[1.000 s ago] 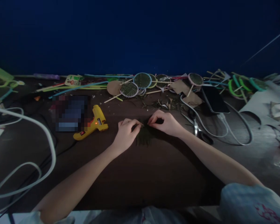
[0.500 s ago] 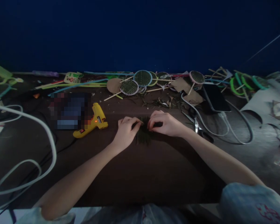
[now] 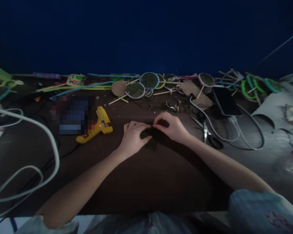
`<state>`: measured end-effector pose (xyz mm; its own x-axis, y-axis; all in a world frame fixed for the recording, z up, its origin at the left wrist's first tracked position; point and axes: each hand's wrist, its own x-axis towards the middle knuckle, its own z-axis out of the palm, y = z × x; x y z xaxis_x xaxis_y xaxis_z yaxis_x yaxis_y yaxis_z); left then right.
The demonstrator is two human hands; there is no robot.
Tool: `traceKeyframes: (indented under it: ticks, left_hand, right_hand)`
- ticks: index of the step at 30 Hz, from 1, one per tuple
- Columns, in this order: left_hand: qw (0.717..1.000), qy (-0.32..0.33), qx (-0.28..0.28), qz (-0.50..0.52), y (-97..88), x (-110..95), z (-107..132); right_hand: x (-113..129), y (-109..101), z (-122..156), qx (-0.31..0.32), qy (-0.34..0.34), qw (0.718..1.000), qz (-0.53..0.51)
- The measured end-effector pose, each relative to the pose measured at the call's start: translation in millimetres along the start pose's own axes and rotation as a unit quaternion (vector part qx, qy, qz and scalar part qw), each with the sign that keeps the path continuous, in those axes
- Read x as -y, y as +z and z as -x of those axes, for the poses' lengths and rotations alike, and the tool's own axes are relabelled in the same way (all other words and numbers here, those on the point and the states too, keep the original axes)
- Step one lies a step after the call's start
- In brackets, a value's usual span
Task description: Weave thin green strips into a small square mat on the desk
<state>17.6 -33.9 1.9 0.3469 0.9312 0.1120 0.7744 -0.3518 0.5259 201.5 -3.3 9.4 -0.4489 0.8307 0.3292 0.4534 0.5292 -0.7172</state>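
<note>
A small piece of dark green strips (image 3: 150,145) lies on the brown table, partly covered by both hands. My left hand (image 3: 133,138) rests over its left side, thumb spread away from the outstretched fingers, so it is open. The left fingertips reach the right ones at the piece's far edge. My right hand (image 3: 171,127) is closed in a pinch of thumb and forefinger there; what lies between those fingertips is too small and dark to make out.
A yellow glue gun (image 3: 97,126) with a lit orange light lies left, scissors (image 3: 205,131) right. A phone (image 3: 226,101) on a white cable lies beyond the scissors. Several small round rackets (image 3: 149,81), cardboard scraps (image 3: 202,99) and green clippings (image 3: 164,105) line the back. A thick white cable (image 3: 55,152) loops at left.
My left thumb has come away from its fingers and dropped toward me. My right fingers have shifted slightly left and drawn into a pinch against the left fingertips.
</note>
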Motion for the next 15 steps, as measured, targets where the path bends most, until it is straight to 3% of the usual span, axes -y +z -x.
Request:
traceKeyframes:
  ticks: [6, 15]
  left_hand:
    - [1.000, -0.012, -0.004, 0.025, -2.1, -4, 2]
    - [0.999, -0.011, -0.037, 0.021, -0.5, -2, 5]
  right_hand:
    - [-4, 3, 1, -0.014, 0.088, 0.994, -0.064]
    - [2, -9, -3, 0.089, 0.121, 0.988, 0.032]
